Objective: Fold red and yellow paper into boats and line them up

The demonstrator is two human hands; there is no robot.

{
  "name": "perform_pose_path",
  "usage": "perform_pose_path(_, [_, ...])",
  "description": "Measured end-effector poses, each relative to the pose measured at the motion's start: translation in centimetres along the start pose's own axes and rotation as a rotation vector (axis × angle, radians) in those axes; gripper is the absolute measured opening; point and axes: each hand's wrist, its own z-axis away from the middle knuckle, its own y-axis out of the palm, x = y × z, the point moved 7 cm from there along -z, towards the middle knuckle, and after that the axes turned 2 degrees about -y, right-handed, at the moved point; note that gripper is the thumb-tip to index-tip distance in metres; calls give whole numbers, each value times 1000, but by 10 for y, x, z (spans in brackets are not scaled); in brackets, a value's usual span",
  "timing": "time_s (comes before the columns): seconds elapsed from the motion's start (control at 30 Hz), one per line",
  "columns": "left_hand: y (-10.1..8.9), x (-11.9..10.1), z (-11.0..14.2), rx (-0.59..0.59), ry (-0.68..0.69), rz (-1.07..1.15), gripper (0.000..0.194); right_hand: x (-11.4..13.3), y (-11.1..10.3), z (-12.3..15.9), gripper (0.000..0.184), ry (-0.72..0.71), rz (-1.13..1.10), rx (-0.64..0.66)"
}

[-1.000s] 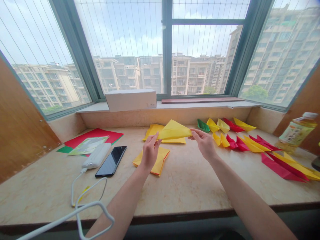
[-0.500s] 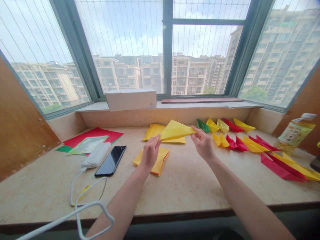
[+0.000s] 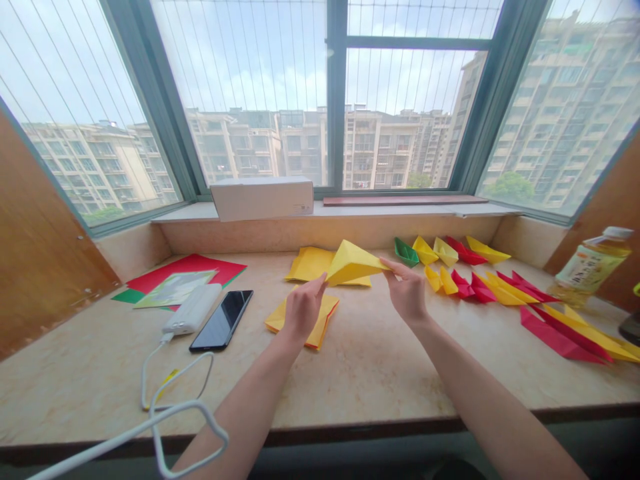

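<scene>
A folded yellow paper [image 3: 353, 262] is held in the air above the stone ledge [image 3: 370, 360], between both hands. My left hand [image 3: 301, 310] pinches its left corner. My right hand [image 3: 409, 291] pinches its right tip. Under my left hand lies a small stack of yellow sheets [image 3: 320, 323]. More yellow sheets [image 3: 311, 264] lie flat behind the held paper.
Folded paper boats and planes in green, yellow and red [image 3: 480, 280] line the right side. A phone [image 3: 223, 320], a power bank [image 3: 193, 309] with white cable [image 3: 150, 427] and red and green sheets [image 3: 187, 270] lie left. A bottle [image 3: 590, 263] stands far right. A white box [image 3: 263, 198] sits on the sill.
Both hands have drawn closer together, so the yellow paper now bulges up more steeply between them. My left hand shifted slightly right and down.
</scene>
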Motion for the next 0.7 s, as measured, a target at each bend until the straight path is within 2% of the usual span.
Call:
perform_pose_path(0.13, [6,11,-1,18,-134,154,32,3,-3,2,32,34,37,-52])
perform_pose_path(0.27, [17,18,0,65,-284,442,35,13,-5,7,36,36,49,-91])
perform_pose_path(0.43, [30,10,4,178,-330,668,28,36,17,20,14,-170,50,99])
perform_pose_path(0.6, [40,-8,6,245,-347,987,34,58,41,34,16,-416,79,289])
perform_pose_path(0.7, [42,-18,7,289,-367,1114,40,60,46,36,18,-462,91,319])
